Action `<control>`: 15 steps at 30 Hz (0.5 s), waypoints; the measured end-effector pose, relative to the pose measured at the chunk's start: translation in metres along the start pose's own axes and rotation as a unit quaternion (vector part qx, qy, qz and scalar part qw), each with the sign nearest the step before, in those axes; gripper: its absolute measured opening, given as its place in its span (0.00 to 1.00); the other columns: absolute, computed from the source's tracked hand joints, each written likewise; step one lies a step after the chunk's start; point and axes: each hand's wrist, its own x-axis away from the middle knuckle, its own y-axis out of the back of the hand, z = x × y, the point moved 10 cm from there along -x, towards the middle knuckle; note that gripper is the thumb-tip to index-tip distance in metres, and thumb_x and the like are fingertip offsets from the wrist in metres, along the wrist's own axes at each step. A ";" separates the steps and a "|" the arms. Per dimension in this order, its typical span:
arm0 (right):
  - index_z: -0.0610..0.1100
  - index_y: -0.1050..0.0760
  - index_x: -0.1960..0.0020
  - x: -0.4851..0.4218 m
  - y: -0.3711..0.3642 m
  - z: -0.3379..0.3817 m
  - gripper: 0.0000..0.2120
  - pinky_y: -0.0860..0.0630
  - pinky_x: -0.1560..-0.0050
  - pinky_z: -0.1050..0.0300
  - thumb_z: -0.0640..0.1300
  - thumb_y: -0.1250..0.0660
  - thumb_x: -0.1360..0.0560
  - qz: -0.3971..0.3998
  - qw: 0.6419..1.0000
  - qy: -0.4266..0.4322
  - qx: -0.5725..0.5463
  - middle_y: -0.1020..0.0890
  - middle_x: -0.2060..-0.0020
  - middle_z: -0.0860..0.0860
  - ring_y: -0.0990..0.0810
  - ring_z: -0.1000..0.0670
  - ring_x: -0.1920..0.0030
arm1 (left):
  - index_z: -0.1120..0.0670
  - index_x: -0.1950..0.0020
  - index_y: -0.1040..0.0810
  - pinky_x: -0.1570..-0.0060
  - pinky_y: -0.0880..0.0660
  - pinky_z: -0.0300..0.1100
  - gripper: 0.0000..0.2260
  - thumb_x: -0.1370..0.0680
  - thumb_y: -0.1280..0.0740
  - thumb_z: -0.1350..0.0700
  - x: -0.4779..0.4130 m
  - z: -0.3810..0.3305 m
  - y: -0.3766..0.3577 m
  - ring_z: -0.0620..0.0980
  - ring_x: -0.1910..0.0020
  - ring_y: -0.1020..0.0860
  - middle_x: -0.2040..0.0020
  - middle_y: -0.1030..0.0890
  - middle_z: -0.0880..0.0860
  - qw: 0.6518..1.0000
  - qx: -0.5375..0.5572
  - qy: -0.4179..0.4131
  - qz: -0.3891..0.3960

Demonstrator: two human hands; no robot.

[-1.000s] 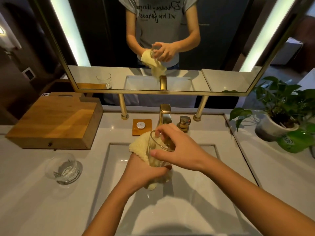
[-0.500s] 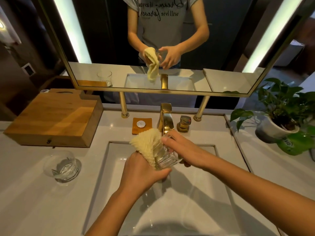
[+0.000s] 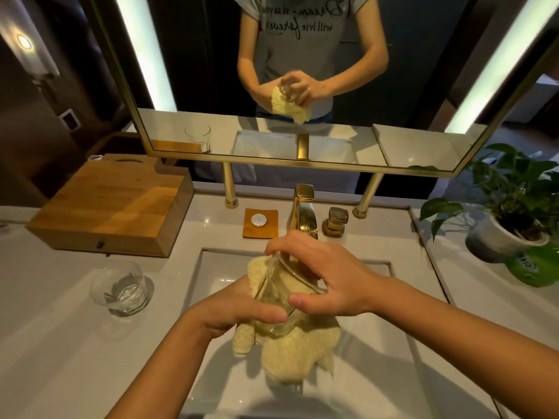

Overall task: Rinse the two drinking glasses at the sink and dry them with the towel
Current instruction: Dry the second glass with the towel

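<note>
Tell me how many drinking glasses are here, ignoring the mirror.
2. One clear drinking glass stands on the white counter left of the sink; the second glass is over it, held by left hand and right hand against the yellow towel.

— Where does the light come from?
— Two bright light strips (image 3: 145,52) in the mirror (image 3: 196,71), upper left and upper right; elsewhere it is dim and warm.
— Shadows? Blur?
— Soft shadows lie in the sink (image 3: 208,282), lower centre. The towel (image 3: 290,352) and held glass (image 3: 269,294) are motion-smeared, and straight lines bow toward the frame's edges.
</note>
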 end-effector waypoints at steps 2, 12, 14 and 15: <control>0.59 0.40 0.31 0.009 -0.007 -0.015 0.31 0.25 0.56 0.57 0.69 0.45 0.31 0.003 0.998 -0.056 0.012 0.36 0.45 0.62 0.28 0.56 0.51 | 0.46 0.40 0.28 0.52 0.22 0.39 0.28 0.39 0.25 0.51 0.005 -0.009 0.005 0.43 0.50 0.18 0.49 0.17 0.47 0.990 -0.122 -0.007 -0.075; 0.59 0.31 0.40 0.008 -0.020 -0.033 0.19 0.22 0.55 0.58 0.63 0.41 0.29 -0.140 0.935 -0.203 -0.256 0.25 0.50 0.59 0.24 0.55 0.50 | 0.43 0.51 0.27 0.63 0.21 0.44 0.16 0.36 0.31 0.43 0.029 -0.047 0.015 0.44 0.64 0.21 0.63 0.19 0.46 0.826 -0.452 -0.062 -0.330; 0.56 0.30 0.40 0.007 -0.010 -0.026 0.20 0.22 0.52 0.52 0.62 0.41 0.30 -0.164 0.945 -0.170 -0.225 0.25 0.49 0.59 0.25 0.53 0.49 | 0.41 0.52 0.27 0.63 0.20 0.44 0.17 0.38 0.28 0.43 0.030 -0.046 0.021 0.44 0.65 0.19 0.62 0.18 0.48 0.862 -0.380 -0.056 -0.330; 0.55 0.30 0.40 0.006 -0.004 -0.021 0.21 0.22 0.51 0.50 0.61 0.41 0.30 -0.171 0.951 -0.154 -0.208 0.25 0.48 0.58 0.25 0.52 0.49 | 0.40 0.50 0.27 0.62 0.19 0.45 0.20 0.40 0.26 0.43 0.029 -0.044 0.024 0.44 0.62 0.18 0.59 0.17 0.47 0.888 -0.329 -0.054 -0.315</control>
